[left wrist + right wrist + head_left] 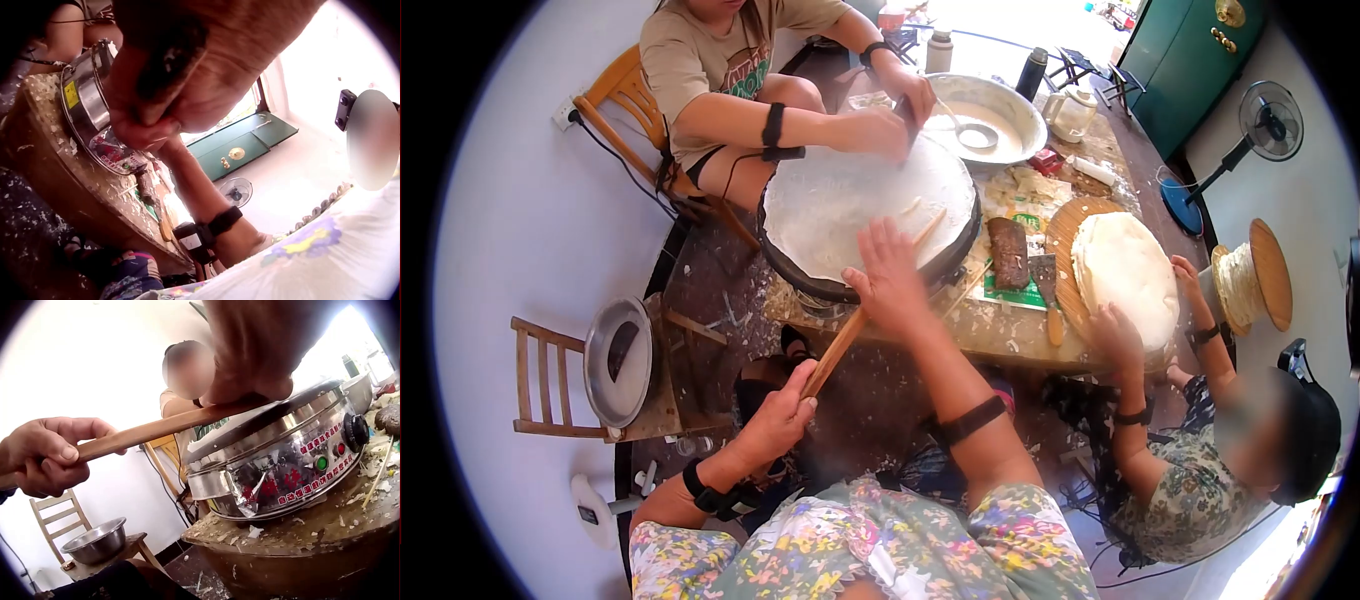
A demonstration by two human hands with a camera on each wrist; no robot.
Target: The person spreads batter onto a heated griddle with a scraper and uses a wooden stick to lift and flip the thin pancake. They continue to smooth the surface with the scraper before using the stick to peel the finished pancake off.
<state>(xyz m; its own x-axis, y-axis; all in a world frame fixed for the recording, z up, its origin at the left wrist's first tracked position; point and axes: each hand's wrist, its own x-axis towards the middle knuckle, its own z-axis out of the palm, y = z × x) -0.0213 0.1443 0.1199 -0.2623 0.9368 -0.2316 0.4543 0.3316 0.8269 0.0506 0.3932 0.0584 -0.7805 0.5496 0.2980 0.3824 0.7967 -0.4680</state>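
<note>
**Wooden stick** (840,345): long and flat, lying slantwise from the near left up onto the griddle (785,262).
- The left grip (780,415) holds the near end, fingers curled round it and thumb on top.
- The right grip (890,275) lies over the far part. Its fingers are straight and spread, pressing the stick down at the griddle's near rim and pinching nothing.

**Sheet of dough** (850,195): thin and pale, covering the griddle's round top.
- The stick's tip shows on it just right of the right grip.
- A second person's hands (880,125) touch its far edge.

**Bench** (990,335): strewn with dough scraps.
- The griddle stands at the left, close to the near edge.
- A stack of finished sheets (1125,265) lies at the right under a third person's hands (1115,335).
- A metal basin (1000,110) with a ladle (975,135) stands at the far side.

**Steel bowl** (618,360): on a small chair at the near left, well apart from the rest.

**Hazards, as judged:**
- The sheet looks thin. It could tear if the stick's edge digs in steeply, or if it is pulled from near and far at once.
- The bare fingers resting on the top could be burnt if the plate is hot.
- The left grip holds only the very end, so the stick could twist or slip and jolt the griddle.
</note>
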